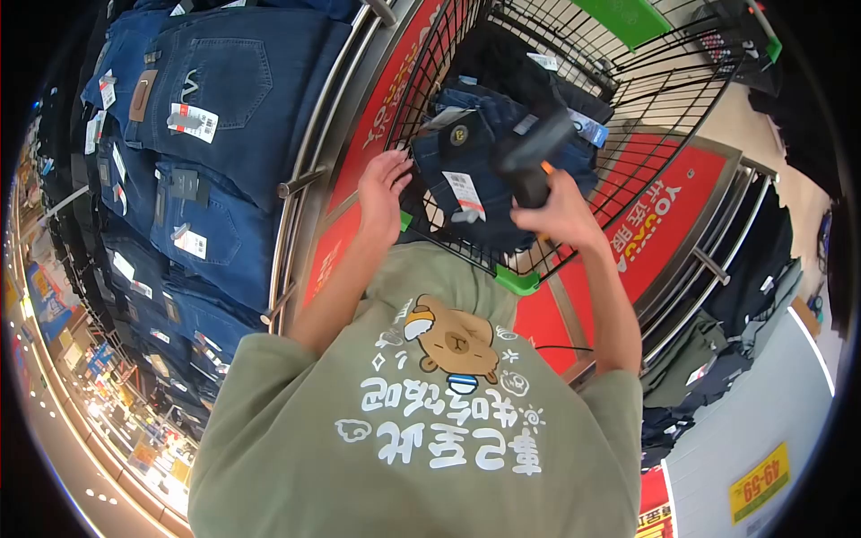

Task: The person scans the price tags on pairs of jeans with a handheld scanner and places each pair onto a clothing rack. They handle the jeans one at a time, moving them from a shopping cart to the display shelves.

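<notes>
My right hand (pixel 565 211) is wrapped round the dark handle of a handheld scanner (pixel 531 166), which is blurred and held over the cart. Near the cart's left rim, my left hand (pixel 386 188) has its fingers spread and bent, with nothing seen in it. Folded dark blue jeans (pixel 493 211) lie in the black wire shopping cart (pixel 677 148). On them is a white price tag (pixel 464 195), between my two hands and below the scanner head. More dark clothing (pixel 502 63) lies farther back in the cart.
Stacked jeans (pixel 215 72) with tags fill the shelf on the left, behind a metal rail (pixel 305 117). Red signs (pixel 668 193) lie below and beside the cart. Folded dark and green clothes (pixel 691 350) are on the right, above a yellow price sign (pixel 760 481).
</notes>
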Demonstrator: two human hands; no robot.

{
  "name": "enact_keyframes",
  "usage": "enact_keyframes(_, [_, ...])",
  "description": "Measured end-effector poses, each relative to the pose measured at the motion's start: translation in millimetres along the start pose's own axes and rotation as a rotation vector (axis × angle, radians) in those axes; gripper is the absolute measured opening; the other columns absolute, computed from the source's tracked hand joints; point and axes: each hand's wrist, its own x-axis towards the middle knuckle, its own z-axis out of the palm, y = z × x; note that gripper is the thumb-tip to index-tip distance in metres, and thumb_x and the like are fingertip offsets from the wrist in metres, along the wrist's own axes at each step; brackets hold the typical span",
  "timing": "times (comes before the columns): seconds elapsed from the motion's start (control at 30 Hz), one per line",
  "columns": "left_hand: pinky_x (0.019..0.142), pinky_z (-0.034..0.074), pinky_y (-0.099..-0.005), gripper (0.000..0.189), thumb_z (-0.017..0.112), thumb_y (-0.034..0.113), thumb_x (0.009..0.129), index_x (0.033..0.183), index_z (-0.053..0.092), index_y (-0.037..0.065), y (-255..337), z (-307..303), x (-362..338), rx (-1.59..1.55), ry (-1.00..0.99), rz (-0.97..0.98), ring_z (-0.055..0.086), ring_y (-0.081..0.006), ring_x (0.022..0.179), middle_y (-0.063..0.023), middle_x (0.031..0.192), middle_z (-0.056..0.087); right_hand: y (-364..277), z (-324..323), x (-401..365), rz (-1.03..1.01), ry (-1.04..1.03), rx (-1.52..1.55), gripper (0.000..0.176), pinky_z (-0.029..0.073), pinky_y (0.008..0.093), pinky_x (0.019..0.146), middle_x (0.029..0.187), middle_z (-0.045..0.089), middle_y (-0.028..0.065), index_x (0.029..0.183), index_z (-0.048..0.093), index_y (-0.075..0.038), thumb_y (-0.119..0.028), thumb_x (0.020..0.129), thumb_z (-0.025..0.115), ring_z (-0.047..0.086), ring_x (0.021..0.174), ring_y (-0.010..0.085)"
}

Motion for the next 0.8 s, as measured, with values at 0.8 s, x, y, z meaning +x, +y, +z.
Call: enact_keyframes(0.8, [0.092, 0.051, -0.0454, 0.048, 0.058, 0.021, 0.09, 0.128, 0.048, -0.006, 66.4, 60.9, -7.7, 0.069, -0.745, -0.727, 0.063, -0.0335, 0.103, -0.0231, 0.12, 0.059, 93.2, 51.6, -72.1, -0.313, 1.015, 0.67, 0.046, 0.047, 0.0267, 0.067, 0.091, 0.06, 0.0068, 0.112, 0.056, 0.002, 0.001, 0.067, 0.058, 0.058, 0.074, 0.0134])
